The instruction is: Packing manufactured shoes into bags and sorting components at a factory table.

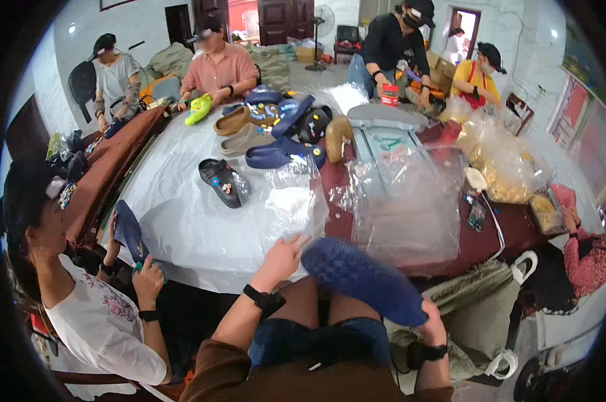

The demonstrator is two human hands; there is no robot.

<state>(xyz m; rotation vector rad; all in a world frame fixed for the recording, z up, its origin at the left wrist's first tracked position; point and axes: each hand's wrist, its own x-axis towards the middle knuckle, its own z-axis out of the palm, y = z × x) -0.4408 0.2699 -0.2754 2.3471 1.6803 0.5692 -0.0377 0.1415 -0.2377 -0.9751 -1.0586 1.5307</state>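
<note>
Got a dark blue shoe [360,278] up over the lap and the near edge of the surface [172,211], tilted, with a textured face toward the camera. Gripping its near end in the right hand [433,317], with fingers clamped firmly round it. Holding the left hand [281,258] just beside its far end, fingertips pointing that way; impossible to tell whether touching it, or whether together or apart at the tips. Wearing a black band [262,299] on the left wrist, with a match on the right.

Now out across the white covering, to a black clog [222,183] with bright charms, near a crinkled clear bag [295,191]. Behind that, on to a cluster of blue, tan and brown clogs [283,154]. Over to the right, to a flat clear bag [407,214] on dark red cloth. Across to the left, to a co-worker [95,301] with another blue shoe [130,231] in one hand and a green-handled tool [151,269] in the other. Down by the right side, to a pale sack [474,295].
</note>
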